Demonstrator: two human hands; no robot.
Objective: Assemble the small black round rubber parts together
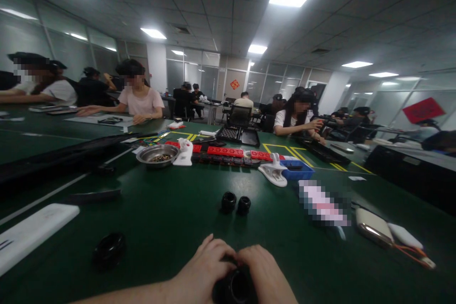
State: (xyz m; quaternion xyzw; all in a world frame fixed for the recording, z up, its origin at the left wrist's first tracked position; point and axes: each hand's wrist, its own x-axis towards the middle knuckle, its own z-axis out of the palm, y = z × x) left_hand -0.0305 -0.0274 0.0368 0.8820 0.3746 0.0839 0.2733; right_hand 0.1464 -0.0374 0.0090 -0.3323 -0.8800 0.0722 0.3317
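At the bottom middle of the head view, my left hand (pixel 208 263) and my right hand (pixel 265 273) are closed around a glossy black round part with an opening (pixel 238 286). My fingertips nearly meet on its far side, and its lower portion runs out of the picture. Just beyond my hands stand two similar black ring-shaped parts, a left one (pixel 228 201) and a right one (pixel 244 204), close together on the green table (pixel 164 228). Another, larger-looking black ring part (pixel 109 248) lies to the left of my left hand.
A metal bowl (pixel 157 155) of small pieces, red-and-black strips (pixel 225 152), white clamp-like holders (pixel 273 171) and a blue bin (pixel 295 170) line the middle. At left lies a white bar (pixel 37 232); at right, a beige device (pixel 374 225) with an orange cord. Several people sit around.
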